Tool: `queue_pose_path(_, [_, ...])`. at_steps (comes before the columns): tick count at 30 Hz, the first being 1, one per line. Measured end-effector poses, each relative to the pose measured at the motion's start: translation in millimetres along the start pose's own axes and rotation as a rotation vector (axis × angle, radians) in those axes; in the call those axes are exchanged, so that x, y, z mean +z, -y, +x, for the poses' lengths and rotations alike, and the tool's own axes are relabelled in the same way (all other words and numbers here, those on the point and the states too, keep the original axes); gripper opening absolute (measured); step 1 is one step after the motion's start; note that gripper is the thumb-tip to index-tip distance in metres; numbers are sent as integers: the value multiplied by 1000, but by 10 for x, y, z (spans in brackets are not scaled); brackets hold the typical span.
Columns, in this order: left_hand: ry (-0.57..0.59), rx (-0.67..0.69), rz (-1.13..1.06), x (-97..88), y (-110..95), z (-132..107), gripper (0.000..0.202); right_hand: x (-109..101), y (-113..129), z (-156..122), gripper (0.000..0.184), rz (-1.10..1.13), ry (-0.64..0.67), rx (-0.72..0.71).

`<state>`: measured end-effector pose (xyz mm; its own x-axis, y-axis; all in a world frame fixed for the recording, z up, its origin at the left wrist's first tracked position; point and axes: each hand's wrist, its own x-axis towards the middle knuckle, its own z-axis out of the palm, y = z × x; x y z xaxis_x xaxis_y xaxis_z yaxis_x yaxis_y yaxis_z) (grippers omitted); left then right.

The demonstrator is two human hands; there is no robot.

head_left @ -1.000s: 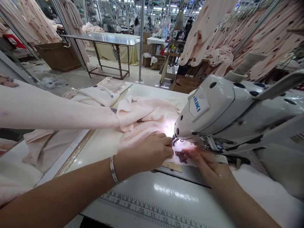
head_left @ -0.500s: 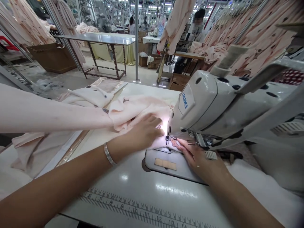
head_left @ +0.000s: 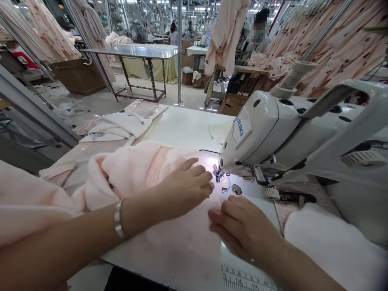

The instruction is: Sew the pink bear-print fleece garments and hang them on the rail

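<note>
Pulled toward us since the earlier frame, the pale pink fleece garment has left the needle area and now lies bunched across the near side of the sewing table, spilling off its left edge. Its main body sits in front of the Juki sewing machine head rather than under it. The metal throat plate and its round slide cover now show bare, and a small dark scrap of thread or trim stays by the needle. We cannot tell from this view whether any cloth is still caught under the presser foot.

Our two hands are apart, and neither is clamped on anything. The left hand, with a silver bangle at its wrist, lies on the cloth with its fingers loosely spread near the needle. The right hand presses flat on the fleece nearer to us, its fingertips pointing left, and a gap of cloth separates it from the left hand. The printed ruler scale is mostly covered, with only a corner showing beside the right hand. Folded white garment pieces lie farther along the table, and a soft white bundle of fabric rests to the right of the machine. Beyond them, a co-worker sits among hanging pink garments.
</note>
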<state>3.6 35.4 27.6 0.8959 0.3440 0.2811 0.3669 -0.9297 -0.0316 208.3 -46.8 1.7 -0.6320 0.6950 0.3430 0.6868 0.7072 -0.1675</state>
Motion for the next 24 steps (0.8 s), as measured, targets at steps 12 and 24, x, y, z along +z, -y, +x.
queue_pose_path(12, [69,-138,-202,243,189,287,23,87,-247,-69,24,-179,-49,108])
queue_pose_path(24, [-77,-770,333,-962,797,-137,24,31,-276,-39,30,-141,-126,-21])
